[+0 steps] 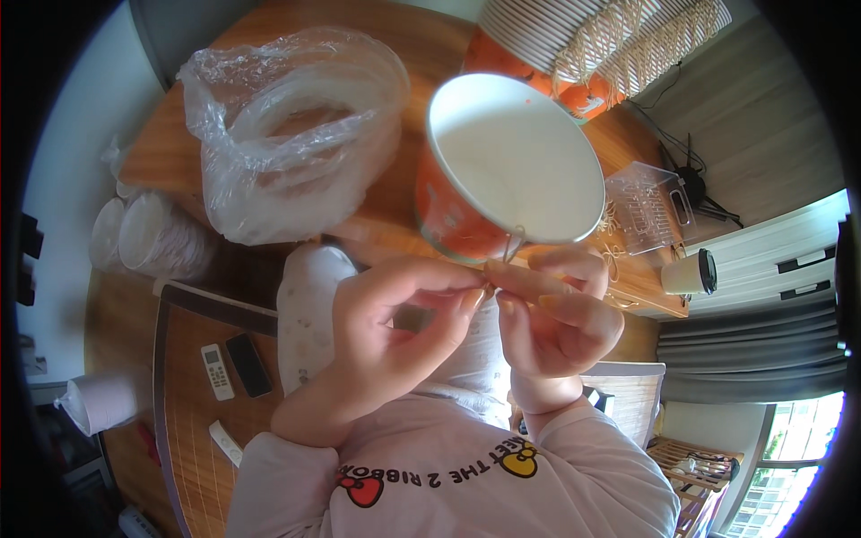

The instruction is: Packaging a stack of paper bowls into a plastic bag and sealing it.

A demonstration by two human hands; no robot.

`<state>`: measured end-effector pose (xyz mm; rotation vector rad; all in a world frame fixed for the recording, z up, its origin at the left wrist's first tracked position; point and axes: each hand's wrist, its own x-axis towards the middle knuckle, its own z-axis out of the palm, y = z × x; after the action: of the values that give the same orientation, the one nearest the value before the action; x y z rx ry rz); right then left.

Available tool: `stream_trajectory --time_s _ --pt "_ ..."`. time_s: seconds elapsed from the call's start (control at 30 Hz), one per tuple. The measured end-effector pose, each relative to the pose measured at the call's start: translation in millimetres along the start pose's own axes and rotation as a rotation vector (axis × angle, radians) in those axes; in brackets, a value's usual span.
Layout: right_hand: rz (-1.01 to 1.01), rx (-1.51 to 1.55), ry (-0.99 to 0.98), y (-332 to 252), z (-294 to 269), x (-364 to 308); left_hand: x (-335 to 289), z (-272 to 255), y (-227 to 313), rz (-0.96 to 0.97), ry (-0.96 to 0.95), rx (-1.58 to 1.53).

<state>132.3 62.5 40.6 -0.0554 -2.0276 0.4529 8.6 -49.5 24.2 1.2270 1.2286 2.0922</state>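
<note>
A large paper bucket, orange outside and white inside, stands on the wooden table, its open mouth tipped toward me. At its near rim a small loop of thin tan twine sticks up. Just below that rim, my left hand pinches the twine between thumb and forefinger. My right hand meets it there, thumb and forefinger pressed together on the same twine, with its other fingers curled. The fingertips cover most of the twine, so I cannot see whether it is knotted or how it joins the bucket.
Behind the bucket lies a tall stack of similar buckets with twine bunches along it. A clear plastic bag sits at the left. To the right are a clear plastic box and a black-lidded cup. Remotes lie lower left.
</note>
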Motion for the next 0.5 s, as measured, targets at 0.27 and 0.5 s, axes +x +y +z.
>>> stream_trajectory --time_s 0.27,0.5 --pt "0.054 0.000 0.019 0.0 -3.3 -1.9 2.6 2.9 -3.5 0.148 -0.012 0.210" --pt "-0.003 0.027 0.104 -0.4 -0.6 -6.8 5.4 7.7 -10.0 0.339 0.044 0.431"
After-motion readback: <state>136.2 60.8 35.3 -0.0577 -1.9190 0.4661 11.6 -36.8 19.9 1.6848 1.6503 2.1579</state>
